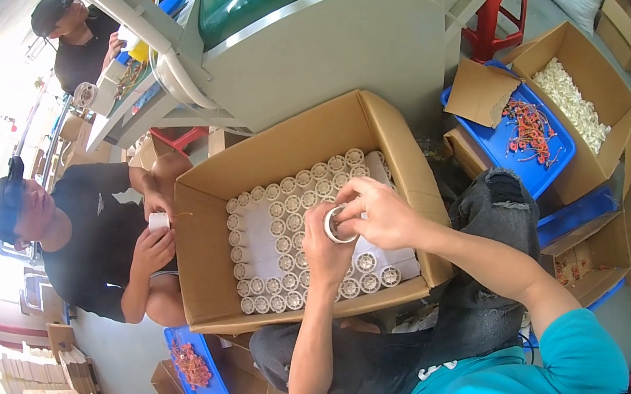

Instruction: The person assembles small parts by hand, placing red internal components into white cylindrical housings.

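Observation:
My left hand is closed around a white round plastic housing, its open end facing up. The fingers of my right hand are bent together at the mouth of that housing, thumb and fingertips reaching into it. Whatever they pinch inside is hidden. Both hands are above a large cardboard box. Rows of similar white round parts stand in it on a pale sheet, with bare patches of sheet between them.
To the left a seated co-worker handles a white cylindrical part. Blue trays hold red-orange wired pieces; a carton holds small white parts. A green-belted conveyor stands beyond the box, near a red stool.

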Action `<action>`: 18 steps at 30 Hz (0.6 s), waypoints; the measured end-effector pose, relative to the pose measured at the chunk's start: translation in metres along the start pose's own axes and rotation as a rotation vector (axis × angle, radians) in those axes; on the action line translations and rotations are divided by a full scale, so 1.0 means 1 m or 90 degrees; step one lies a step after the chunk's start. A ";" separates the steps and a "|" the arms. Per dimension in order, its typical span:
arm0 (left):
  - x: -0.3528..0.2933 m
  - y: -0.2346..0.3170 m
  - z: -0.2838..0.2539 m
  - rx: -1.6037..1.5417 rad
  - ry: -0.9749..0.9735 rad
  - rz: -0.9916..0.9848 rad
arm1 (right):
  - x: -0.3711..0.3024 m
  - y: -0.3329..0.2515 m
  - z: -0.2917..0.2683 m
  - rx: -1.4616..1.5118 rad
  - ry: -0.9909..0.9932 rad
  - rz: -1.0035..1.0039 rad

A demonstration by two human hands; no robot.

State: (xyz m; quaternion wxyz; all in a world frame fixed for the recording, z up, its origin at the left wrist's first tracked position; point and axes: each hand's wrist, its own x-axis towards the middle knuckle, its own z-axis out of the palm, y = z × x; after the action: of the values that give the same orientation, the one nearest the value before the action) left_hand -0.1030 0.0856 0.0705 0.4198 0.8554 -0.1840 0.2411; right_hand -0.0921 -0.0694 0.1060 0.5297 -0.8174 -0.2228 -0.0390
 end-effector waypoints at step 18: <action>0.001 -0.007 -0.001 -0.036 0.000 0.031 | 0.000 0.000 0.011 0.068 0.056 -0.004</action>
State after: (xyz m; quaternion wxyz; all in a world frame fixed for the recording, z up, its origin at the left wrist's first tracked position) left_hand -0.0990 0.0905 0.0677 0.4382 0.8382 -0.2116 0.2461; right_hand -0.0938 -0.0597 0.1014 0.5816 -0.7850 -0.2035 -0.0647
